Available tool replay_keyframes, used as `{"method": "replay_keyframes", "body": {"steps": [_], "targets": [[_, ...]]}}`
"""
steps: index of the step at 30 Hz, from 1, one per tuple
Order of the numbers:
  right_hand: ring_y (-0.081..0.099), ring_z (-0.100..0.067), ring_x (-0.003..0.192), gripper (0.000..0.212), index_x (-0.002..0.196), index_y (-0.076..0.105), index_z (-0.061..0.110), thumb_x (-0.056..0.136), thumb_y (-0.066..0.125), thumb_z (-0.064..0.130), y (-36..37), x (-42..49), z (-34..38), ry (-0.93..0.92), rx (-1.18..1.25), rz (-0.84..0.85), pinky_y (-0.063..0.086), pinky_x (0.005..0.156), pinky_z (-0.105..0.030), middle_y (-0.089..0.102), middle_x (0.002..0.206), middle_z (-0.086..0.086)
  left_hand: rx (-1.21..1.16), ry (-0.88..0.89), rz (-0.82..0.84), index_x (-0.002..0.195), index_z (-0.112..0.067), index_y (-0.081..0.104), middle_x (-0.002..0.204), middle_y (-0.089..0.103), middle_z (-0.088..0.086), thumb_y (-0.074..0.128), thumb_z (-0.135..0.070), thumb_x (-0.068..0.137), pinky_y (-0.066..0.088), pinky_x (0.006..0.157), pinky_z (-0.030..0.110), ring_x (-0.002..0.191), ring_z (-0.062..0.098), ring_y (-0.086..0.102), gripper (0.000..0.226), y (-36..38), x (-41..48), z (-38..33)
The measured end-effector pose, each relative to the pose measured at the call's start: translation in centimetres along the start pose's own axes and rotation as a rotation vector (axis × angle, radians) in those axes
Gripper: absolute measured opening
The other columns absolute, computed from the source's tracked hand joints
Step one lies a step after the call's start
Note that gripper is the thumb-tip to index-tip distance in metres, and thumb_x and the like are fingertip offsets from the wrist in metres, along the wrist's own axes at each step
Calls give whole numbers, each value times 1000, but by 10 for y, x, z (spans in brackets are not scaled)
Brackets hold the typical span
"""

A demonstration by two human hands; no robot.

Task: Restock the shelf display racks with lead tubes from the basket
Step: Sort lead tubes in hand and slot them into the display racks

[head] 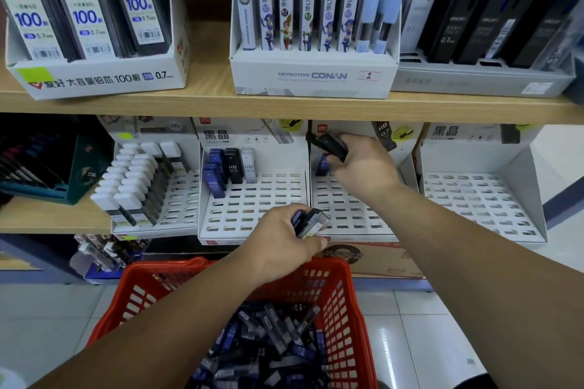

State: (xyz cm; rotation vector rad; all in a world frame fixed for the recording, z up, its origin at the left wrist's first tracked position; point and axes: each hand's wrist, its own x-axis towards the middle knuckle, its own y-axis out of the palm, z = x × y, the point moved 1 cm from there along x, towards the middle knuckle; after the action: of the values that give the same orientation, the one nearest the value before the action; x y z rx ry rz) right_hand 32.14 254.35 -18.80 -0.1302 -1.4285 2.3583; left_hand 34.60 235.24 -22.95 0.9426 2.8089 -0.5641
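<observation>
Just above the red basket (346, 294) heaped with lead tubes (268, 347), the left hand (281, 243) clutches a small bundle of tubes (311, 223), while beyond it the right hand (363, 167) grips one black tube (333, 147) over a slotted rack (344, 204) holding one blue tube (323, 165), with five standing in the neighbouring rack (252, 207) to its left.

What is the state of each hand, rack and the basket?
Left hand: grips a bundle of tubes.
Right hand: holds a black tube.
White-capped rack: left half filled.
HB 0.5 rack: few tubes at back.
Rack under right hand: one blue tube.
Rightmost rack: empty.
Basket: many loose tubes inside.
</observation>
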Motion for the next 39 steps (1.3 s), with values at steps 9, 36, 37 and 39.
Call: {"method": "replay_keyframes", "body": {"steps": [9,36,37,39], "targets": [[63,-27,93,5,93,66,30,96,65,27,14,3,-2,-1,19,80,53,77,-35,64,97,2,-196,-107,-32,102,-9,72,78,72,5,85,-13,83,46,53,32,64,15,65,23,-8,-5,-7],[39,-16,50,30,108,68,3,93,77,28,13,-63,85,149,705,730,34,45,-27,78,88,-12,-552,-85,-365,101,-6,69,70,64,11,78,-11,90,43,52,24,58,18,49,15,-142,-59,-26],[39,-17,51,32,109,68,3,93,78,29,15,-62,86,140,689,724,34,46,-28,78,88,-11,-508,-91,-368,100,-6,71,70,65,10,79,-13,89,43,52,25,58,17,49,15,-143,-57,-24],[37,-18,51,32,110,71,5,89,82,28,18,-61,89,115,689,659,31,48,-30,76,82,-9,-406,-96,-354,99,-4,71,68,66,10,80,-12,88,43,50,25,53,15,50,16,-146,-54,-23]]}}
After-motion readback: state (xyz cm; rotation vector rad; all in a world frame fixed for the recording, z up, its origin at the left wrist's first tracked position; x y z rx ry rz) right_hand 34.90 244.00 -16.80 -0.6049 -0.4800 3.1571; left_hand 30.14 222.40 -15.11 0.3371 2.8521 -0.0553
